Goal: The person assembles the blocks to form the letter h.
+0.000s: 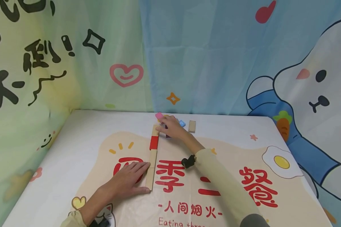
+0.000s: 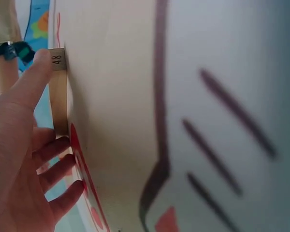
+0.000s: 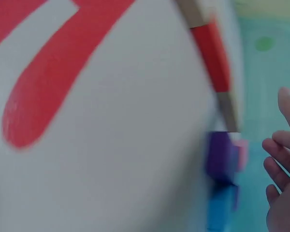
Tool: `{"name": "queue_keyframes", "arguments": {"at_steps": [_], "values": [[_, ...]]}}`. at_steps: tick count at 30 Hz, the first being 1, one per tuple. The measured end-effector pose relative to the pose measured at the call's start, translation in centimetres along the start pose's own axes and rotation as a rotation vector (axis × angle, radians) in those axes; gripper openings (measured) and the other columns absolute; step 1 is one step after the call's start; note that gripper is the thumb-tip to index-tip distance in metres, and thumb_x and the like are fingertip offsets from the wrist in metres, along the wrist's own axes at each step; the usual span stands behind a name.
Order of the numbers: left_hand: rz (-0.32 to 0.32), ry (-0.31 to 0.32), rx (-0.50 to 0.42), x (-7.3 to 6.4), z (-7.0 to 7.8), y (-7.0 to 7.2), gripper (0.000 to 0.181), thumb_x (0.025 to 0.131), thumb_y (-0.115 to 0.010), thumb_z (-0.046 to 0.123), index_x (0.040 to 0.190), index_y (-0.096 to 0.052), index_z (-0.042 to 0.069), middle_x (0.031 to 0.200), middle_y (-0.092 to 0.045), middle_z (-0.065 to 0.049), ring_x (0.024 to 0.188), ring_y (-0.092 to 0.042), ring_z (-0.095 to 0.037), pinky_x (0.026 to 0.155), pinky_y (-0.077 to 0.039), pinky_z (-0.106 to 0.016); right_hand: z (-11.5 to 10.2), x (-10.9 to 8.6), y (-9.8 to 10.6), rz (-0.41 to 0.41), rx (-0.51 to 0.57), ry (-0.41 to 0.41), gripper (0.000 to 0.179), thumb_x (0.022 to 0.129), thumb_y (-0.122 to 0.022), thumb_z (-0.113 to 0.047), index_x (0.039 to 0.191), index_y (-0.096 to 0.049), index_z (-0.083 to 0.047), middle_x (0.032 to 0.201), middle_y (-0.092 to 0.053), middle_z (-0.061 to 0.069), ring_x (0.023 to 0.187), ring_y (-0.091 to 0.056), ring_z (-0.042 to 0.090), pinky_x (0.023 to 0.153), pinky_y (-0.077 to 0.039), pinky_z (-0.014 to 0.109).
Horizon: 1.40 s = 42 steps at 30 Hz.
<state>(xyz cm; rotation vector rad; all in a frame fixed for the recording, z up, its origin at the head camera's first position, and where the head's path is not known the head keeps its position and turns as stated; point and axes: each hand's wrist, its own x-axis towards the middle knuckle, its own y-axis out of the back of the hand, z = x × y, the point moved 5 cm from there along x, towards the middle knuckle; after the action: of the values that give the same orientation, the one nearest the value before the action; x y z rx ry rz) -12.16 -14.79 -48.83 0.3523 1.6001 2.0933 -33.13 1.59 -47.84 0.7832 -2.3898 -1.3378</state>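
Observation:
A straight row of wooden blocks [image 1: 150, 176] runs away from me, plain wood except for one red block [image 1: 154, 142] near its far end. My left hand [image 1: 128, 179] rests against the row's left side. Its thumb touches the near end block [image 2: 58, 59], whose end reads "48", and its fingers are extended along the side. Over the far end hovers my right hand [image 1: 172, 126], fingers loosely bent. In the right wrist view that hand [image 3: 285, 159] shows nothing in its grasp. A purple block [image 3: 220, 157] lies beneath it, partly hidden in the head view.
Around the right hand lie a pink block [image 1: 159, 115], a blue block [image 1: 182, 123] and a plain wooden block [image 1: 192, 126]. The printed white tabletop [image 1: 102, 121] meets a cartoon curtain [image 1: 193, 63] at the back.

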Motion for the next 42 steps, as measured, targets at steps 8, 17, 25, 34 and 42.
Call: {"name": "queue_keyframes", "arguments": {"at_steps": [8, 17, 25, 34, 42], "values": [[-0.014, -0.016, 0.037, 0.1, 0.6, 0.5, 0.09, 0.08, -0.062, 0.068, 0.148, -0.039, 0.015, 0.146, -0.048, -0.002, 0.132, -0.047, -0.024, 0.106, -0.045, -0.047, 2.1, -5.0, 4.5, 0.17, 0.192, -0.04, 0.047, 0.101, -0.047, -0.035, 0.138, -0.052, -0.005, 0.141, -0.051, 0.015, 0.137, -0.037, 0.035, 0.113, -0.027, 0.058], [-0.061, 0.005, 0.056, -0.2, 0.8, 0.6, 0.09, 0.079, -0.063, 0.068, 0.147, -0.041, 0.012, 0.144, -0.05, -0.004, 0.131, -0.048, -0.025, 0.103, -0.047, -0.047, 5.2, -11.4, 3.1, 0.183, 0.27, -0.141, 0.045, 0.103, -0.043, -0.033, 0.136, -0.054, -0.004, 0.142, -0.051, 0.016, 0.136, -0.04, 0.035, 0.112, -0.032, 0.059], [-0.072, 0.005, 0.044, 0.2, 1.1, 0.8, 0.09, 0.078, -0.065, 0.067, 0.146, -0.042, 0.012, 0.144, -0.051, -0.004, 0.131, -0.049, -0.024, 0.102, -0.049, -0.045, 7.7, -13.8, 2.2, 0.239, 0.229, -0.153, 0.043, 0.099, -0.054, -0.033, 0.133, -0.057, -0.007, 0.134, -0.057, 0.016, 0.129, -0.047, 0.035, 0.107, -0.038, 0.059], [-0.037, -0.023, 0.062, 0.3, 1.1, 0.9, 0.09, 0.078, -0.064, 0.068, 0.145, -0.043, 0.012, 0.143, -0.052, -0.005, 0.13, -0.05, -0.024, 0.101, -0.05, -0.044, 8.8, -12.5, 3.6, 0.214, 0.167, -0.187, 0.056, 0.091, -0.065, -0.034, 0.137, -0.051, -0.004, 0.14, -0.05, 0.018, 0.134, -0.04, 0.037, 0.109, -0.036, 0.061], [-0.046, -0.021, 0.075, 0.4, 1.0, 0.7, 0.09, 0.078, -0.064, 0.067, 0.146, -0.042, 0.012, 0.143, -0.051, -0.004, 0.129, -0.05, -0.023, 0.102, -0.049, -0.043, 5.9, -9.2, 3.1, 0.111, 0.053, -0.058, 0.067, 0.085, -0.073, -0.038, 0.138, -0.051, -0.005, 0.143, -0.047, 0.019, 0.137, -0.035, 0.039, 0.112, -0.028, 0.063]]}}
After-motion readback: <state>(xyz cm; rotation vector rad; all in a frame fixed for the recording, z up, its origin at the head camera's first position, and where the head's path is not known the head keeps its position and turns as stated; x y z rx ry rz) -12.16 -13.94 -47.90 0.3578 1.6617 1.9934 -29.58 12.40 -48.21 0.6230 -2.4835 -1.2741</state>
